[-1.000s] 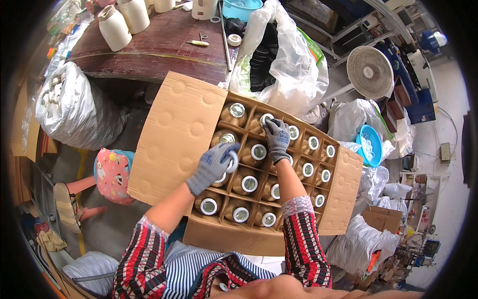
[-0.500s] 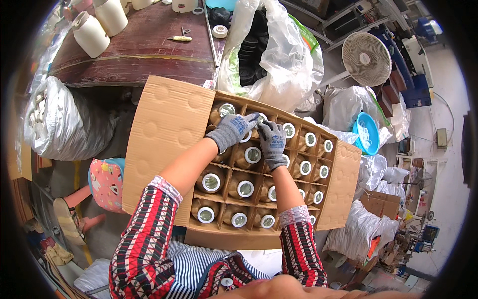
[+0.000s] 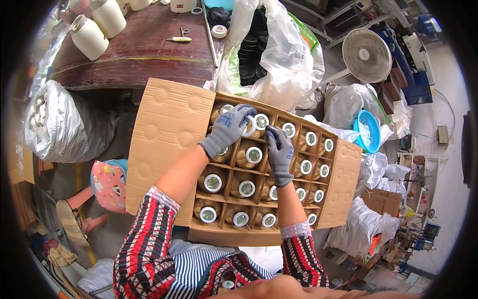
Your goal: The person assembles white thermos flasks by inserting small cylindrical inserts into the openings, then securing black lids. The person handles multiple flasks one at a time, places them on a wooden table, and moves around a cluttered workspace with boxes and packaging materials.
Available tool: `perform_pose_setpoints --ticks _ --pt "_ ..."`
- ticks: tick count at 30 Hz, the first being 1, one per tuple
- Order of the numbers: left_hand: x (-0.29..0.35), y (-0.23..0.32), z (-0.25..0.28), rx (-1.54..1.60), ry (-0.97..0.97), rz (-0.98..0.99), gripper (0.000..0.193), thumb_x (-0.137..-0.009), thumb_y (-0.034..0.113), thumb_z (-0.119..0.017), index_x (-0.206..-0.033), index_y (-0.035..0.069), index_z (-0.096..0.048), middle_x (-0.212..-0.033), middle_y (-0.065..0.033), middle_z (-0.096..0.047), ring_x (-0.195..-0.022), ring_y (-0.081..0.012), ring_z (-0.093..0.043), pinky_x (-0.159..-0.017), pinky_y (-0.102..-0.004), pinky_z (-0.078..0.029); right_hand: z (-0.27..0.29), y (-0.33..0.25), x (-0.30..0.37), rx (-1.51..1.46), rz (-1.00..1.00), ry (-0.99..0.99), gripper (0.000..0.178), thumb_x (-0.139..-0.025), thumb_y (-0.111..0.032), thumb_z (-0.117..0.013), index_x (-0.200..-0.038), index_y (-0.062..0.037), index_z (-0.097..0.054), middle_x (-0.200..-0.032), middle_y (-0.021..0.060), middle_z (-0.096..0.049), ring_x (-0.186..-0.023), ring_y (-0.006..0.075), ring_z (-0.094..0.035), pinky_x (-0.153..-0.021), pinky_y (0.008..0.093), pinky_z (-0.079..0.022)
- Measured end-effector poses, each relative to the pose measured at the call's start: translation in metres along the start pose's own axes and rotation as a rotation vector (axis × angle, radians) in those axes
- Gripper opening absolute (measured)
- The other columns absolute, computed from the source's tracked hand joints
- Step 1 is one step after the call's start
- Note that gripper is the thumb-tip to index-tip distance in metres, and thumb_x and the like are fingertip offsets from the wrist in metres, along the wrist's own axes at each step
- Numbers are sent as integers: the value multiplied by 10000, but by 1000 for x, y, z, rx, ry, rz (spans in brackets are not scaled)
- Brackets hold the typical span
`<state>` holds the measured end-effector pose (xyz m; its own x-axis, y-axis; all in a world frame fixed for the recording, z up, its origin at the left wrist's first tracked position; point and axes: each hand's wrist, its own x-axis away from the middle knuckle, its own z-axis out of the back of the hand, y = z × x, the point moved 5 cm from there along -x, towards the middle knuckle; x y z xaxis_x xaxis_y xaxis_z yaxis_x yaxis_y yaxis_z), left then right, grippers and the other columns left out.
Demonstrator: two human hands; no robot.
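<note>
A cardboard box (image 3: pixel 167 149) with raised flaps holds several glass jars with white rings round their mouths, separated by cardboard dividers. My left hand (image 3: pixel 226 132), in a grey-blue glove, is over the upper left cells. Between its thumb and fingers is a white ring (image 3: pixel 250 126), tilted. Just to the right stands a jar (image 3: pixel 261 121) with a white ring on its mouth. Close below that jar is my right hand (image 3: pixel 280 154), gloved alike, its fingers partly bent and nothing visible in them. It covers part of the cells beneath.
A dark red table (image 3: pixel 149 55) beyond the box carries white bottles (image 3: pixel 89 39) and a small tool (image 3: pixel 180 38). Beside it, a plastic bag (image 3: pixel 286 65) holds black round parts. A fan (image 3: pixel 367 55) and a blue basin (image 3: pixel 368 130) of white rings are at right.
My hands were together over one jar; now they have parted. The left has drawn slightly left with a white ring in its fingers, the right has lowered, and the jar mouth between them shows.
</note>
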<state>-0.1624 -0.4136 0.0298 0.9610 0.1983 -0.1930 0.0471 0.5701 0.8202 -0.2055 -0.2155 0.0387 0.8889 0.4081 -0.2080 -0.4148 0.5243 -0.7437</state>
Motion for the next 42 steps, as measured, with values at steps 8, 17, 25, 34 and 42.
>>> perform_pose_setpoints --ticks 8,17,25,34,42 --pt "71 -18 32 219 189 403 271 -953 190 -700 -1205 93 -681 -1163 -135 -692 -1025 -311 -699 -877 -377 -556 -61 0 16 -859 -730 -291 216 -978 -207 -721 -1093 -25 -728 -846 2 -686 -669 60 -561 -584 212 -430" --pt "66 -28 55 -358 70 177 395 -998 182 -585 -1392 152 -596 -1414 -79 -612 -1043 -293 -699 -853 -382 -583 -138 46 -64 19 -329 -257 317 -898 -375 -699 -969 -74 -770 -957 167 -758 -911 356 -718 -830 458 -539" --pt "49 -53 10 -727 -330 158 456 -971 103 -501 -1396 231 -603 -1392 -39 -634 -894 -232 -719 -748 -399 -601 -125 0 -77 391 -246 -288 324 -891 -419 -706 -949 -101 -735 -936 166 -753 -941 355 -714 -844 490 -535" --pt "38 -69 -1 -612 -327 194 515 -957 89 -525 -1402 337 -598 -1444 -85 -580 -983 -261 -731 -760 -408 -607 -92 -36 -54 510 274 -169 240 -874 -150 -698 -1112 -141 -671 -1149 105 -674 -1004 334 -643 -866 456 -531" --pt "12 -77 31 -84 -159 197 434 -951 99 -576 -1361 228 -630 -1425 -119 -600 -1036 -349 -696 -886 -429 -572 -99 -25 -38 485 409 -197 365 -854 -188 -698 -1215 -144 -668 -1313 84 -636 -1162 336 -580 -980 496 -472"
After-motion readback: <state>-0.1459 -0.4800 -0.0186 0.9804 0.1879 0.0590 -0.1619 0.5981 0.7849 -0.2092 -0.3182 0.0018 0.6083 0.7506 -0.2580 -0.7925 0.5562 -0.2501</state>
